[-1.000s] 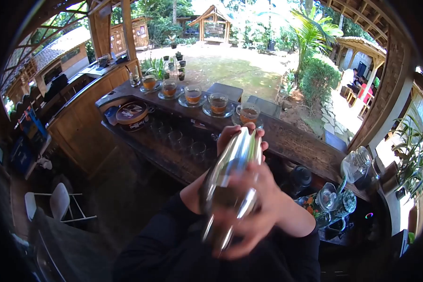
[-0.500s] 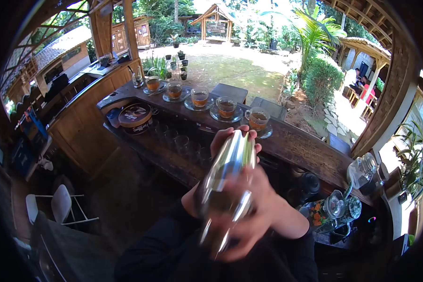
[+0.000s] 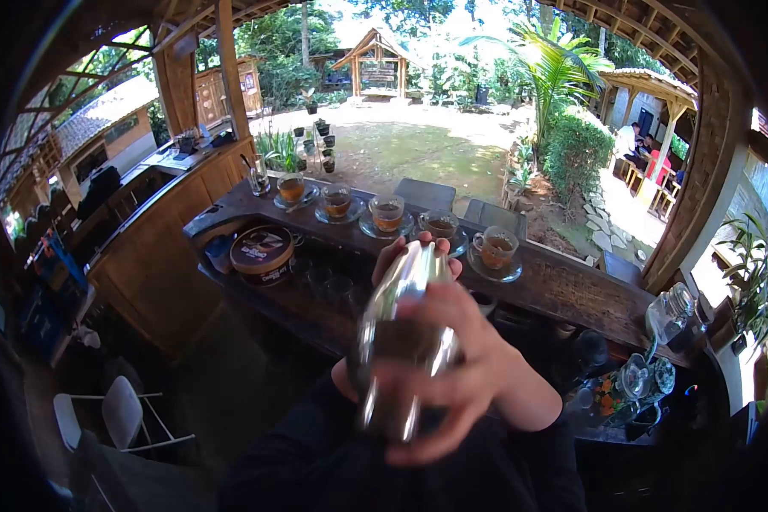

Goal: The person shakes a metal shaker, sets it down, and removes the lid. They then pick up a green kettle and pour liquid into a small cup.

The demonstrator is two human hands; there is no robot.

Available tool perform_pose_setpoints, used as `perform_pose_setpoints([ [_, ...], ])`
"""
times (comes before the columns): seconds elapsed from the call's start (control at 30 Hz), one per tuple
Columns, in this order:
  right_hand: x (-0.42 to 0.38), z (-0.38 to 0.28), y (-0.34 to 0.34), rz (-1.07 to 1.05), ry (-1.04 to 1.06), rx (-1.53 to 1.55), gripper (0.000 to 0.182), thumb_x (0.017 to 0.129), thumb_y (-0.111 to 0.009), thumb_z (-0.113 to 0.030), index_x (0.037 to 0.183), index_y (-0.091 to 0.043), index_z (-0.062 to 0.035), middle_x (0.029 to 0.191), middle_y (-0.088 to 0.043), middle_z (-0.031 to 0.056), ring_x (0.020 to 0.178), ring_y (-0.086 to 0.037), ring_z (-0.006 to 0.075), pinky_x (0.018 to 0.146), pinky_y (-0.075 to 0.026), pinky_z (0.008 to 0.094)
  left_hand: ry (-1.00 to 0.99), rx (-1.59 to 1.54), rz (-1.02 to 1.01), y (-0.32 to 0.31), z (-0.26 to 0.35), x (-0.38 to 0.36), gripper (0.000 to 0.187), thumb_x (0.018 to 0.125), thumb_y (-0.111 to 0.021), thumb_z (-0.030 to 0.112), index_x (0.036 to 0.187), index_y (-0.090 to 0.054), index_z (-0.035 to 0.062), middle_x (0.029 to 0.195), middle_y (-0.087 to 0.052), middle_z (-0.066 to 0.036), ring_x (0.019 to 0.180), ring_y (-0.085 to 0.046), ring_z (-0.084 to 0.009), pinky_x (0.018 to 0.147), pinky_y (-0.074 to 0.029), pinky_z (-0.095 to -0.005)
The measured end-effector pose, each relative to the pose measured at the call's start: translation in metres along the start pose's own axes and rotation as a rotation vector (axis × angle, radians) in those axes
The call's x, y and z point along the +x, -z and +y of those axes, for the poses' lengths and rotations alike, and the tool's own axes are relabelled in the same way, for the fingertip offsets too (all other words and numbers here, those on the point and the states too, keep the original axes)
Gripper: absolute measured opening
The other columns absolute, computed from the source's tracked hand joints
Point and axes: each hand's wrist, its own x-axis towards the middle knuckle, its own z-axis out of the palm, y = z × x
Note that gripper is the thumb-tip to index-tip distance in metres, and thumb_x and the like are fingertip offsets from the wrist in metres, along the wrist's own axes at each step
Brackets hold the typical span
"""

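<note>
Right grip [image 3: 468,352]: wrapped round metal shaker [image 3: 398,338]
Left grip [image 3: 389,259]: curled around its far end
Tabletop [image 3: 572,297]: five cups [image 3: 496,248] on saucers [image 3: 509,274]

Glossy metal shaker [image 3: 399,340], clear glass cups [image 3: 387,213], wooden counter [image 3: 572,286]
</note>
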Motion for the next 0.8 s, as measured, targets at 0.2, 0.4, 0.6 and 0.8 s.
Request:
perform_pose_setpoints([
  [0.2, -0.074, 0.039, -0.039, 0.142, -0.355, -0.071, 0.092, 0.054, -0.088, -0.025, 0.128, -0.036, -0.0104, 0.124, -0.045, 0.0186, 0.109, -0.050, 0.0370, 0.091, -0.042, 0.0462, -0.190, 0.154, 0.401, 0.049, 0.015, -0.017, 0.036, 0.090, -0.037, 0.033, 0.105, -0.058, 0.0081, 0.101, -0.059, -0.011, 0.092, -0.060, -0.0267, 0.084, -0.050, -0.0429],
  [0.4, -0.009, 0.030, -0.062, 0.043, -0.268, 0.023, 0.060, 0.066, -0.077, -0.029, 0.117, -0.050, -0.0432, 0.115, -0.054, 0.0104, 0.101, -0.053, 0.0473, 0.085, -0.045, 0.0540, -0.145, -0.174, 0.321, -0.002, 0.048, -0.031, 0.033, 0.088, -0.049, 0.032, 0.108, -0.057, 0.0070, 0.110, -0.059, -0.013, 0.099, -0.059, -0.0286, 0.083, -0.051, -0.0452],
  [0.6, -0.008, 0.031, -0.101, -0.033, -0.211, -0.065, 0.057, 0.063, -0.076, -0.028, 0.113, -0.054, -0.0415, 0.120, -0.053, 0.0054, 0.105, -0.052, 0.0405, 0.088, -0.041, 0.0566, 0.040, -0.130, 0.044, 0.045, 0.083, -0.032, 0.029, 0.089, -0.049, 0.032, 0.108, -0.056, 0.0115, 0.108, -0.055, -0.008, 0.100, -0.055, -0.0299, 0.082, -0.051, -0.0466],
  [0.8, -0.007, 0.037, -0.118, 0.044, -0.661, -0.151, 0.064, 0.059, -0.078, -0.014, 0.112, -0.053, -0.0392, 0.125, -0.051, 0.0060, 0.110, -0.048, 0.0437, 0.088, -0.045, 0.0482, -0.028, -0.146, 0.322, 0.041, 0.085, -0.045, 0.024, 0.089, -0.053, 0.030, 0.101, -0.062, 0.0116, 0.117, -0.056, -0.008, 0.107, -0.053, -0.0255, 0.091, -0.048, -0.0434],
])
